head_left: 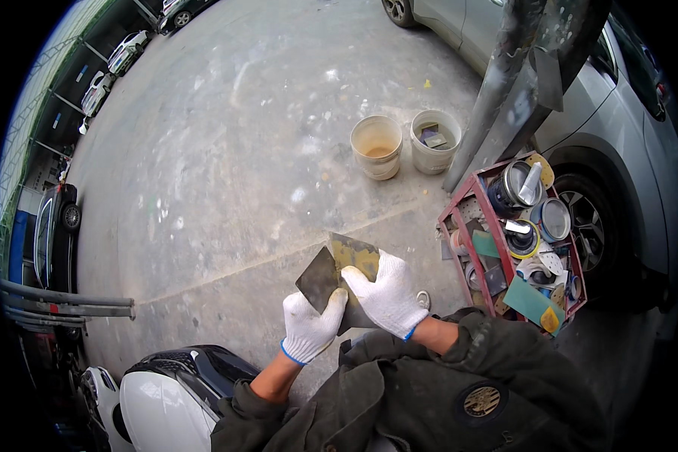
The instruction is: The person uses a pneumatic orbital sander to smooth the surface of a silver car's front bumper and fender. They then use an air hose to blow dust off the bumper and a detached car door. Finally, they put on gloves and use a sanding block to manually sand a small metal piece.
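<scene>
My left hand [313, 328], in a white knit glove with a blue cuff, grips a thin dark grey square sheet [320, 277], thumb pressed on its face. My right hand [386, 295], gloved alike, pinches a flat dark plate smeared with yellow-tan filler [354, 255]. The two flat pieces meet edge to edge in front of me at an angle. Whether they are joined is not clear. Another dark flat part [354, 320] shows below, between my hands. The fingers behind the pieces are hidden.
Two white buckets [376, 148] stand ahead on the concrete floor; the right one [434, 143] holds small blocks. At right, a red-framed cart [459, 197] carries cans, discs and a green sheet [533, 303], beside a grey post [508, 98] and silver car [580, 113]. A white car part [158, 414] lies lower left.
</scene>
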`<state>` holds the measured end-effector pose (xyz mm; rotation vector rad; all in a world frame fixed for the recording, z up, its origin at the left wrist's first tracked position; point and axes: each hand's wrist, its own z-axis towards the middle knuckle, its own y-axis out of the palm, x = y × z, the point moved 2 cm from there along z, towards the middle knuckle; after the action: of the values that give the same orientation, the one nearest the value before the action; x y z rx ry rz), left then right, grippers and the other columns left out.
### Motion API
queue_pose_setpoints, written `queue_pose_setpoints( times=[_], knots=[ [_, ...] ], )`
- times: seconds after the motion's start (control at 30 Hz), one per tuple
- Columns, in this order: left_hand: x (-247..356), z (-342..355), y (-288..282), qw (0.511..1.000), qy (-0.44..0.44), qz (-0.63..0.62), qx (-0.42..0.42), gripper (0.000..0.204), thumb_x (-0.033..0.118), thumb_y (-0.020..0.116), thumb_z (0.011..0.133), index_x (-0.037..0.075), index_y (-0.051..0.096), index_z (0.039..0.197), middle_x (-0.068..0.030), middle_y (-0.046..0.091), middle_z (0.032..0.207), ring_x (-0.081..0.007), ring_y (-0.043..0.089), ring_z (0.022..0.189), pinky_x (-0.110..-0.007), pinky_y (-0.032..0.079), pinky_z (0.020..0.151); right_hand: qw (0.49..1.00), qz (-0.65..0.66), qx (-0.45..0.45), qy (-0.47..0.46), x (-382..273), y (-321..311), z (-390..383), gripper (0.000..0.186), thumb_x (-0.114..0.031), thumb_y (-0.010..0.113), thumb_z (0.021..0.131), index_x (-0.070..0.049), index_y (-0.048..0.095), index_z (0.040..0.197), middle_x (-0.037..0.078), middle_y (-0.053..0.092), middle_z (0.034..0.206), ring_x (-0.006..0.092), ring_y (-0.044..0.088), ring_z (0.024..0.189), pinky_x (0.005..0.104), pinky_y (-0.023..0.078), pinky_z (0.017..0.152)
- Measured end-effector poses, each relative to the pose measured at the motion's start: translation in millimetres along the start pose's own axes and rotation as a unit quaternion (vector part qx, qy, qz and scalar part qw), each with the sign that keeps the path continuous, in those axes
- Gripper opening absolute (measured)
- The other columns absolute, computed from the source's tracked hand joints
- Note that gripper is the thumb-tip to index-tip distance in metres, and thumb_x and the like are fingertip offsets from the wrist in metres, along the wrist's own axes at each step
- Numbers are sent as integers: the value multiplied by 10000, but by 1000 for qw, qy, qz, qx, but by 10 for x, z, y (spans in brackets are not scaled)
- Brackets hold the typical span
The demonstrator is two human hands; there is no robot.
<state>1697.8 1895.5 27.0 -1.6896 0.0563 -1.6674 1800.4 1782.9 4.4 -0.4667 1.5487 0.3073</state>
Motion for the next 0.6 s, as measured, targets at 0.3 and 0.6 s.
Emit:
queue_pose_setpoints(
  times=[0.3,0.6],
  knots=[
    [-83,29,-54,992,-47,-45,-105,140,107,633,859,-27,667,883,-129,654,667,-196,613,551,-318,476,554,995,-67,-37,-57,-29,16,51,277,-204,673,820,41,659,947,249,661,793,413,665,756,440,528,656],
    [-547,128,21,953,-177,-245,27,210,157,594,945,12,655,806,21,627,751,-65,525,679,-252,404,597,984,125,-42,116,289,-131,185,246,-146,698,877,20,680,1058,75,724,910,117,655,786,303,532,713]
  ],
)
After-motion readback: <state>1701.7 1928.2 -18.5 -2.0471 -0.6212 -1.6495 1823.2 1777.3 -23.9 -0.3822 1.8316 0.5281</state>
